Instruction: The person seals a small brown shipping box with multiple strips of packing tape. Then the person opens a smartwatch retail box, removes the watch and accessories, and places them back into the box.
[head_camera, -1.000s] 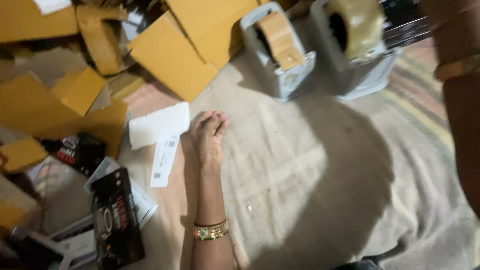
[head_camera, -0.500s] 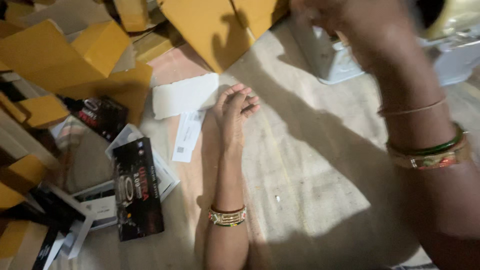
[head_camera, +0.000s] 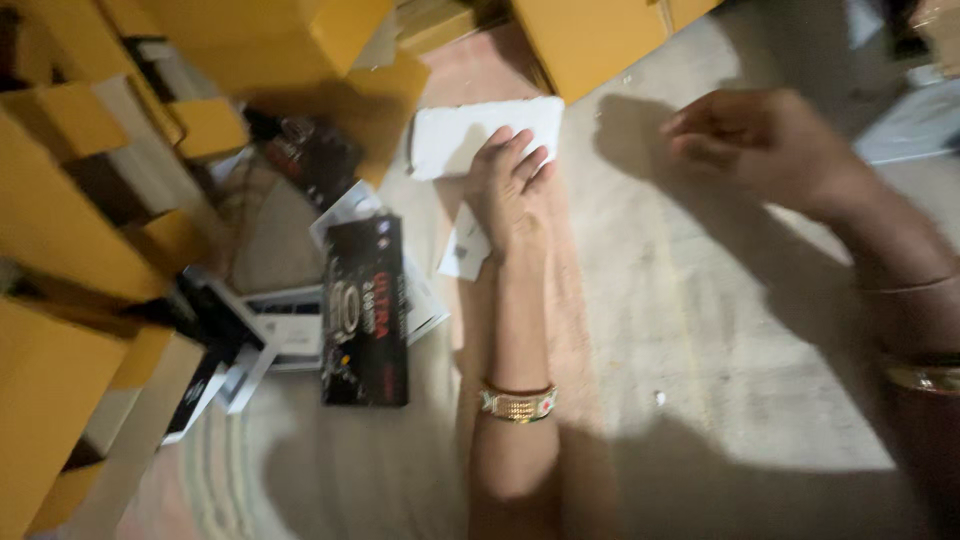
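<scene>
Nearest you, your left forearm is lying flat along the mat (head_camera: 700, 330), a gold bangle (head_camera: 518, 403) at the wrist. Your left hand (head_camera: 510, 190) is resting palm down, grip released, fingertips pressing on the white sheet (head_camera: 480, 135) and the palm covering part of a small slip (head_camera: 462, 248) beneath. Keep that pressure flat and even, so the sheet is not creasing or sliding; spread the fingers rather than bunching them.

Just left of the forearm, a black box (head_camera: 365, 310) is lying flat, partly overlapping white papers (head_camera: 290, 335).

Your right hand (head_camera: 765, 140) is hovering above the mat, well apart from the sheet, fingers loosely curled. It is blurred; I cannot tell whether anything is pinched in it.

Farther off, yellow cartons (head_camera: 250, 40) are crowding the left and top edges. Most are cut off by the frame. Print on the slip is too blurred to read, and the far right corner is too dark to make out.
</scene>
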